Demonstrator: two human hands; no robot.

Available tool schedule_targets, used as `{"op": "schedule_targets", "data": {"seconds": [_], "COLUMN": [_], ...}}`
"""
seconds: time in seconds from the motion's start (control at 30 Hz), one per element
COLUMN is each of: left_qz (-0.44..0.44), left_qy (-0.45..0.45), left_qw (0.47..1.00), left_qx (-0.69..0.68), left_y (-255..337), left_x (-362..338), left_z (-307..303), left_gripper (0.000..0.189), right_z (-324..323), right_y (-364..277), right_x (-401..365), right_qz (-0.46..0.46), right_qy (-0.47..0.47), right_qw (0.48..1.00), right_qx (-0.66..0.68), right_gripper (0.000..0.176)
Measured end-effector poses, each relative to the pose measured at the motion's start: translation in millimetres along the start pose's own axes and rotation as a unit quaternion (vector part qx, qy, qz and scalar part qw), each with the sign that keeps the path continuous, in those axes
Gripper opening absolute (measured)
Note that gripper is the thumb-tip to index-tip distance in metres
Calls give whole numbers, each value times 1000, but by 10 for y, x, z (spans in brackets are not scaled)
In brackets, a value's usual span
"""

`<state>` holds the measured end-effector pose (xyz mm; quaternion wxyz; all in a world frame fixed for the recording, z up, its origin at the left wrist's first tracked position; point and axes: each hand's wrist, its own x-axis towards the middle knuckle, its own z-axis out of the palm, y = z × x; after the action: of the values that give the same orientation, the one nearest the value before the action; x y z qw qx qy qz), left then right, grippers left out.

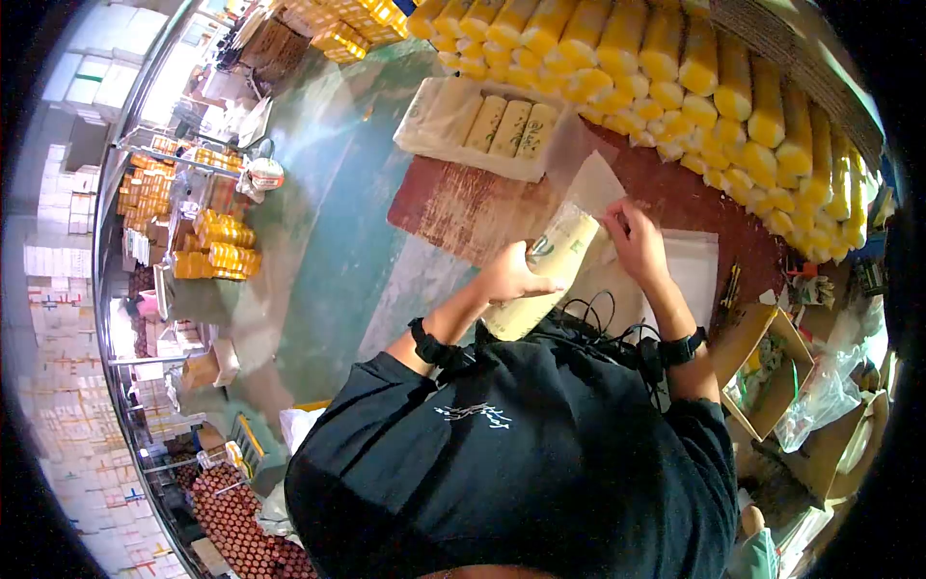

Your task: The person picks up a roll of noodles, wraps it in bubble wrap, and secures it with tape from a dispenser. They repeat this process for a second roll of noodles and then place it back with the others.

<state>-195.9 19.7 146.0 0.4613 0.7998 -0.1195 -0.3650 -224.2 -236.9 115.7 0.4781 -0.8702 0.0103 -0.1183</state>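
Roll (562, 255), pale yellow with dark printed marks and glossy clear wrap (579, 214) at its far end, tilts between the hands: the left hand (513, 274) curls around its side; the right hand (637, 241) pinches near the wrap's edge. Similar rolls (508, 128) lie beyond both.

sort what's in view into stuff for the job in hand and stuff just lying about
Likely the job:
printed roll held by the left hand
right hand near the roll's upper end
white container with similar rolls

Likely just lying about:
open cardboard box
clear plastic beside it
orange packs off to the left
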Motion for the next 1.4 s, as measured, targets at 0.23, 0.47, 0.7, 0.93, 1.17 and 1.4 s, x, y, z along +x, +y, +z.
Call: {"op": "schedule_targets", "data": {"seconds": [0.23, 0.47, 0.7, 0.93, 1.17, 1.4], "left_qz": [54, 190, 107, 23, -59, -117], "left_qy": [88, 57, 59, 39, -45, -107], "left_qw": [994, 969, 988, 969, 944, 828], "left_qx": [-47, -145, -90, -241, -322, -538], "left_y": [-468, -199, -321, -498, -924, -2122], "left_x": [210, 208, 176, 296, 197, 325], "left_z": [-41, -345, -686, -826, -868, -1237], "left_gripper": [90, 83, 94, 72, 57, 80], "right_z": [-43, 310, 716, 1304, 1769, 2024], "right_y": [-349, -537, -110, -329, -274, 42], "right_x": [-20, -33, 133, 504, 494, 355], "right_qz": [-22, -73, 360, 363, 451, 509], "right_qy": [-62, -63, 3, -99, -141, -205], "right_qw": [997, 992, 777, 637, 624, 634], "right_qx": [-47, 81, 517, 673, 623, 545], "right_gripper": [18, 19, 57, 55, 57, 59]}}
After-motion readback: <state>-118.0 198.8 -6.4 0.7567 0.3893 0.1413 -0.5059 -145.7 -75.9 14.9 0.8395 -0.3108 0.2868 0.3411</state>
